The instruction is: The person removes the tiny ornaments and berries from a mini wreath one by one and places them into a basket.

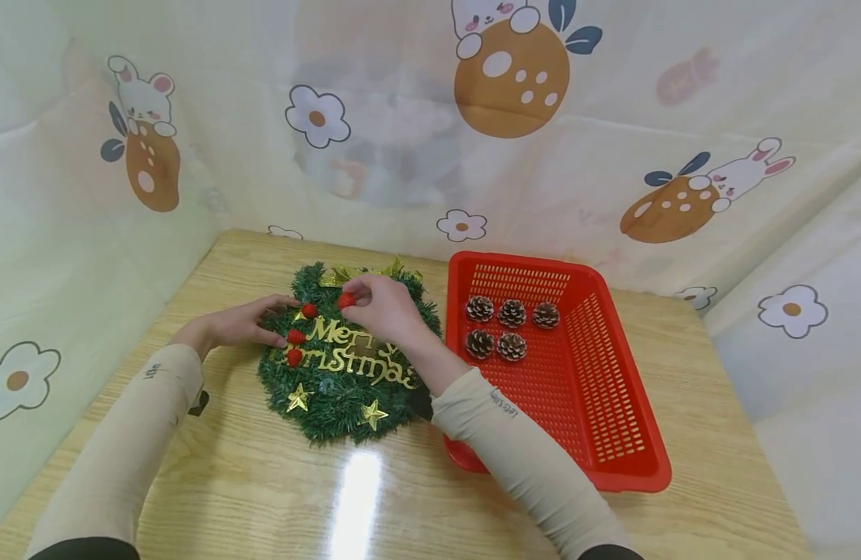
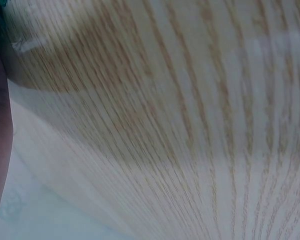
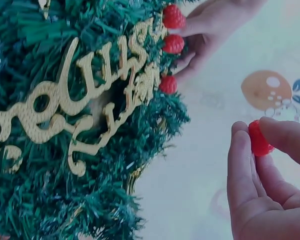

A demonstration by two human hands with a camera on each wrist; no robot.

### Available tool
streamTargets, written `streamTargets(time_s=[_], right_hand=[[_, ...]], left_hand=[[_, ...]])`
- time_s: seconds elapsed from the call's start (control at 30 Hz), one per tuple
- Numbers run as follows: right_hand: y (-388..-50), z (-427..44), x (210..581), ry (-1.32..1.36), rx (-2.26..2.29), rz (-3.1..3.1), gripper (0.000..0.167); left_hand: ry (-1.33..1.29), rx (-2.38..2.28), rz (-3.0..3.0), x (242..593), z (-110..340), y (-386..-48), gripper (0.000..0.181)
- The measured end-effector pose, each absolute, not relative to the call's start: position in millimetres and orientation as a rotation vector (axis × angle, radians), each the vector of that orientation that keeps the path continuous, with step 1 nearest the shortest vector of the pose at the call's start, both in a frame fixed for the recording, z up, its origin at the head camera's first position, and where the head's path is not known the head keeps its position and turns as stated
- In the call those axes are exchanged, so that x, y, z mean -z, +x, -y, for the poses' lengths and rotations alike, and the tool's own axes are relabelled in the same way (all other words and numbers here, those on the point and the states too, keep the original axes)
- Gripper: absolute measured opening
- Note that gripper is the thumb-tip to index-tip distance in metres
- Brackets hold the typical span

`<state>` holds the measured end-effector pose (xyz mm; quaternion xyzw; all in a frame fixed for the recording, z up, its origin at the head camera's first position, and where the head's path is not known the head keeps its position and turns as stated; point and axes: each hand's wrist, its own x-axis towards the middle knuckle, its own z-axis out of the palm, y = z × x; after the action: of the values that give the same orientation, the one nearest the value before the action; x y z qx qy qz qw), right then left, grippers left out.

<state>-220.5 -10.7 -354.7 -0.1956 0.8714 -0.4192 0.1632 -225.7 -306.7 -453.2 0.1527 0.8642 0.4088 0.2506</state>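
Note:
A green tinsel wreath [image 1: 325, 412] lies on the table, with gold "Merry Christmas" lettering [image 1: 353, 362] across its middle. Thumb and fingertips of my right hand [image 1: 388, 311] pinch a red artificial raspberry [image 3: 260, 142] above the wreath's upper part. Three more red raspberries [image 3: 173, 44] sit in a row along the wreath's left side. There, my left hand [image 1: 244, 323] rests against the edge, thumb and fingers spread apart, the thumb close to the raspberries. Its fingertips are partly hidden by the greenery. The left wrist view shows mostly table and a strip of that hand.
Right of the wreath stands a red plastic basket [image 1: 622, 373] with several pine cones [image 1: 512, 313] at its far left. Gold stars [image 1: 374, 414] and a gold ribbon [image 1: 332, 277] decorate the wreath. A patterned curtain [image 1: 402, 155] hangs behind the wooden table [image 1: 262, 498].

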Motion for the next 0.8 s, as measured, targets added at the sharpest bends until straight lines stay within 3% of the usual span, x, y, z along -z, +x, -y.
streamTargets(time_s=[0.8], right_hand=[[-244,-33,339,-0.406,1.376,-2.476,0.034]], left_hand=[[0.387,-1.101,-2.347,452,307,-224,0.079]])
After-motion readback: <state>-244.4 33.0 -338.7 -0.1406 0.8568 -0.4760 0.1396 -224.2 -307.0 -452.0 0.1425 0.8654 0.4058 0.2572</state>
